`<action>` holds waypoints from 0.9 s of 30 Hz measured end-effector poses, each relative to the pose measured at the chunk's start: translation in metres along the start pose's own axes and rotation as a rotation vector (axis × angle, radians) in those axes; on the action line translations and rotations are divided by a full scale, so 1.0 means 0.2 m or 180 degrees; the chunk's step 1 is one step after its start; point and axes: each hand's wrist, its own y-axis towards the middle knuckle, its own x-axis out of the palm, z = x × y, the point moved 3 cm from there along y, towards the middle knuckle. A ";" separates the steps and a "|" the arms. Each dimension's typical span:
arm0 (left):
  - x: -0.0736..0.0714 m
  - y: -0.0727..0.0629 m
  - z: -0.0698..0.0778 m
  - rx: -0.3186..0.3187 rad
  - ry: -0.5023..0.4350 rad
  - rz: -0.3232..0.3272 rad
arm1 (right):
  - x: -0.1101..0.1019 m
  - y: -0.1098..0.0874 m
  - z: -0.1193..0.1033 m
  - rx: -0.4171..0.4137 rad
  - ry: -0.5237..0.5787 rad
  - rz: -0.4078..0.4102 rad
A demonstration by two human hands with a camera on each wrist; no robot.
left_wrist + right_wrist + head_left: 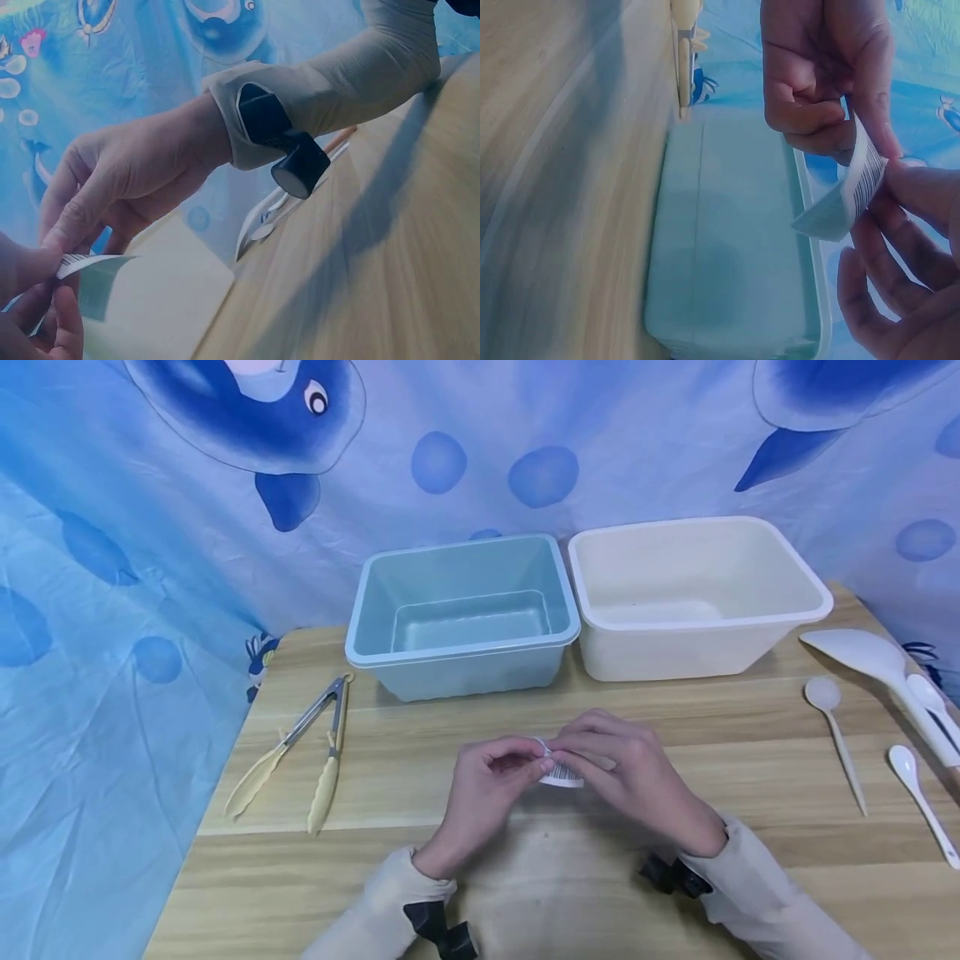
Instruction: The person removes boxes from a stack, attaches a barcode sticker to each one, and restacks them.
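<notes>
A small white paper label [564,778] printed with a barcode is held above the middle of the table. My left hand [486,787] pinches its left end between thumb and fingers. From the other side, my right hand [637,770] pinches the label near its upper edge, the fingertips of both hands close together. The right wrist view shows the label [864,180] bent, with dark bars on one face. In the left wrist view a greenish flap of the label [101,289] hangs below the fingers. Fingers partly cover it in every view.
Beyond the hands stand a light blue tub [461,657] and a white tub [697,652], side by side. Tongs [330,760] lie spread on the left. On the right lie a strainer-like spoon [822,693], a small white spoon [905,766] and a large white ladle-like utensil [862,652].
</notes>
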 end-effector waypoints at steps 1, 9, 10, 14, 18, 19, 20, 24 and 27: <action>0.00 0.00 0.00 0.0011 0.0045 -0.0011 | 0.00 0.00 0.00 0.0033 0.0035 -0.0017; 0.00 0.00 0.00 0.0016 0.0259 -0.0074 | 0.02 -0.01 0.01 0.0161 0.0227 -0.0033; -0.01 0.00 0.00 0.0002 0.0257 -0.0078 | 0.02 -0.01 0.02 0.0168 0.0233 -0.0023; -0.01 0.01 0.00 -0.0025 0.0291 -0.0084 | 0.02 -0.01 0.03 0.0225 0.0231 0.0008; 0.00 0.01 -0.01 -0.0067 0.0351 -0.0088 | 0.01 -0.02 0.05 0.0316 0.0177 0.0080; 0.00 0.01 -0.01 -0.0087 0.0359 -0.0086 | 0.01 -0.02 0.06 0.0342 0.0167 0.0103; 0.00 0.01 -0.01 -0.0114 0.0351 -0.0078 | 0.01 -0.02 0.06 0.0365 0.0144 0.0132; 0.00 0.01 -0.03 -0.0224 0.0305 -0.0027 | 0.00 -0.02 0.08 0.0466 0.0099 0.0249; -0.01 0.01 -0.04 -0.0276 0.0294 -0.0015 | -0.01 -0.02 0.10 0.0568 0.0088 0.0314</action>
